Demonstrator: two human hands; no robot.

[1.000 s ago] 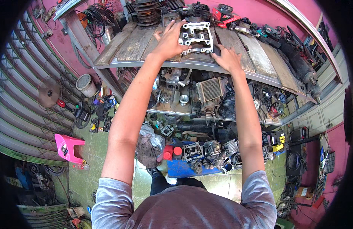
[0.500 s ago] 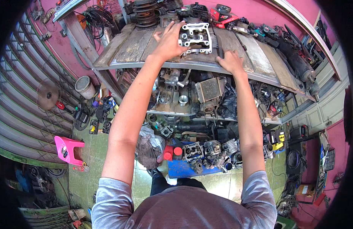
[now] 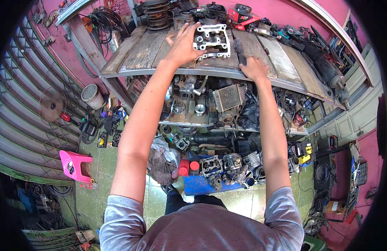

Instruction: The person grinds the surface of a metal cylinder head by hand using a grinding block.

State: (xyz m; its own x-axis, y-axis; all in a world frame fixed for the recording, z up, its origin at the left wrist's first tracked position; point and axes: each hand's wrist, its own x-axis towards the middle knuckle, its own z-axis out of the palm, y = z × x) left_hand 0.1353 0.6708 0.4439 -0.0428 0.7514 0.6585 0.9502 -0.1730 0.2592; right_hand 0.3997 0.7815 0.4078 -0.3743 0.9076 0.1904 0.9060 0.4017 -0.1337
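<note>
My left hand [image 3: 186, 46] grips the left side of a silvery engine cylinder head [image 3: 215, 55], its fingers at the upper edge and its thumb low on the casting. The head is tilted up on the plank shelf, with its open cavities showing. At the shelf's front edge, my right hand [image 3: 255, 69] is closed around the lower end of a dark, narrow, brush-like thing [image 3: 238, 47]. This thing points away from me, just right of the cylinder head and apart from it. The right palm and part of the grip are hidden.
The wooden shelf [image 3: 137, 53] has a metal front edge. Finned cylinders [image 3: 155, 14] and a red box [image 3: 242, 20] stand at its back. Beneath are a radiator [image 3: 230, 99] and loose parts. More engine parts lie on a blue stand [image 3: 201, 187]; a pink stool [image 3: 76, 164] stands left.
The cylinder head has shifted slightly left with my left hand. The far end of the brush-like thing has swung a little left; my right hand has barely moved.
</note>
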